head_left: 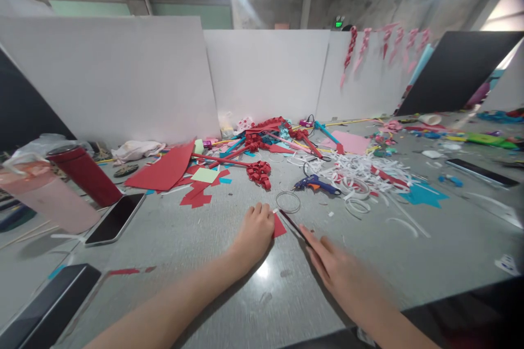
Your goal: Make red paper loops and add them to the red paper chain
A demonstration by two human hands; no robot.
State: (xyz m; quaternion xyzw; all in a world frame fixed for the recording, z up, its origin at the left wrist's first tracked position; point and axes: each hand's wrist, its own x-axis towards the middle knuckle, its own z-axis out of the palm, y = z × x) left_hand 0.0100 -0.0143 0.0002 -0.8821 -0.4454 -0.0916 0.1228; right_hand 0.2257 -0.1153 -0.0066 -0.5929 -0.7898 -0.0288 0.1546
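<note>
In the head view my left hand (257, 232) is closed, its fingers curled at the edge of a small piece of red paper (279, 226) on the grey table. My right hand (333, 264) grips a slim dark tool (293, 226), whose exact kind I cannot make out. The tool's far end lies right beside the red paper, near a small white bit. Just beyond both hands rests a thin wire ring (288, 202). Behind it and to the right lies a blue glue gun (317, 184). A curled red paper flower (259, 174) on a stick lies farther back.
White paper strips (360, 169) are heaped at the right, near a phone (483, 172). Red paper sheets (164, 166) lie back left. At the left stand a red flask (85, 174) and a pink cup (49, 196), beside another phone (117, 219). White panels (266, 76) border the table's back.
</note>
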